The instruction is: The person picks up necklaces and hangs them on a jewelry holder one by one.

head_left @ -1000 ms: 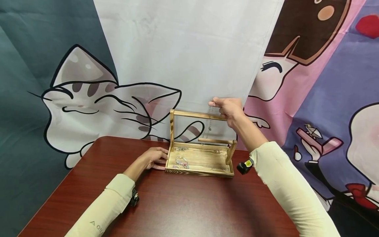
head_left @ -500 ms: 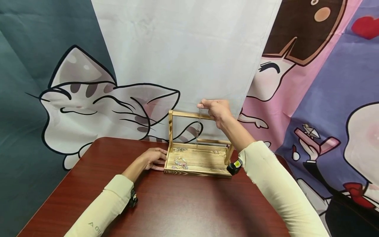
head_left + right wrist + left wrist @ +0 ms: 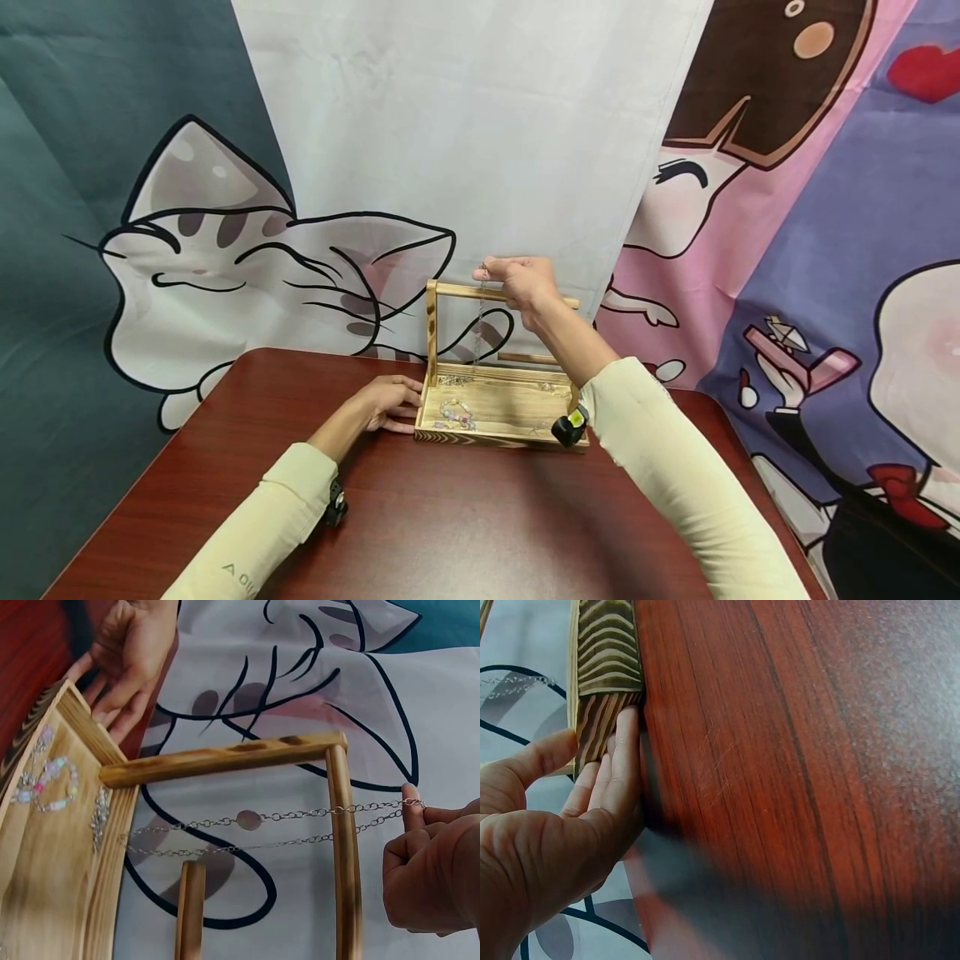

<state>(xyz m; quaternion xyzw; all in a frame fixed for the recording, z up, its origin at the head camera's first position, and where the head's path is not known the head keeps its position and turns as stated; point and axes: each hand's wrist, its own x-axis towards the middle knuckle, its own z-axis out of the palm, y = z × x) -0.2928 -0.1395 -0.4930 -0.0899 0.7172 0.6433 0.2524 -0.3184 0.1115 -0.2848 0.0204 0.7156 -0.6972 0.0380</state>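
Note:
My right hand (image 3: 528,289) is raised above the top bar (image 3: 459,290) of a wooden jewelry stand. Between thumb and index finger it pinches a silver chain necklace (image 3: 478,329). In the right wrist view the chain stretches as a long loop across the top bar, with a round pendant (image 3: 249,820) partway along. My left hand (image 3: 386,402) touches the left end of the stand's tray (image 3: 480,437); in the left wrist view its extended fingers (image 3: 626,754) lie against the tray's end, thumb tip at the upper edge.
Inside the tray lie a pastel beaded bracelet (image 3: 456,408), a small silver chain pile (image 3: 453,380) and other small jewelry. A short lower bar (image 3: 525,358) sits on the stand's right side, partly behind the right arm. The stand is near the back of a reddish table (image 3: 435,517), before a printed cloth.
My right hand has moved left along the top bar with the necklace, from its right part toward the left post. My left hand stays at the tray's end.

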